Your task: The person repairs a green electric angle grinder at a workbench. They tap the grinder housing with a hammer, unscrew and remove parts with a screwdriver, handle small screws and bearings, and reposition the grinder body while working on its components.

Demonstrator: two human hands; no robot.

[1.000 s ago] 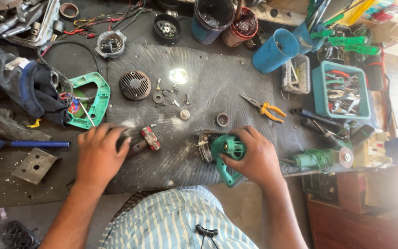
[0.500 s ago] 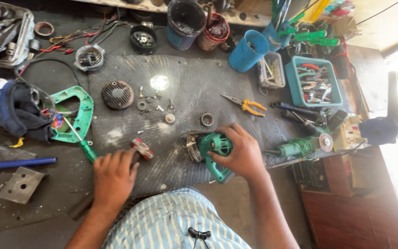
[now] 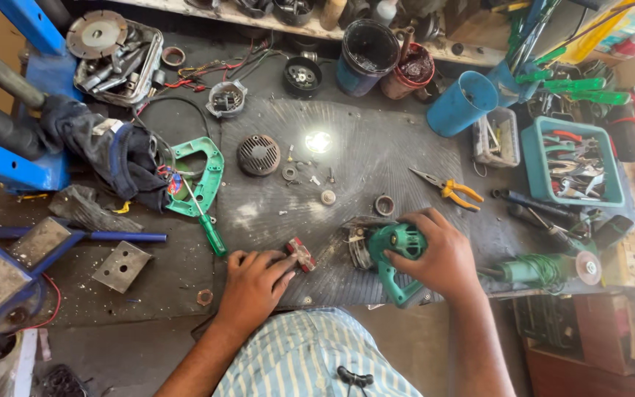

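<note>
Seen from the head camera, the right hand (image 3: 439,257) is wrapped around a green angle grinder body (image 3: 395,257) at the near edge of the dark workbench (image 3: 376,158); its long axis runs away from the person, handle nearest. The left hand (image 3: 251,283), fingers loose, touches a small red part (image 3: 301,254) beside a green screwdriver (image 3: 209,228).

A dark, grimy workbench (image 3: 376,158) catches bright daylight beside a blue metal stand (image 3: 20,165).

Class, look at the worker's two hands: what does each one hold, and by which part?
The right hand wraps the green power tool around its body, above the handle. The left hand has fingertips on a small red-and-metal part; a true grip cannot be told.
</note>
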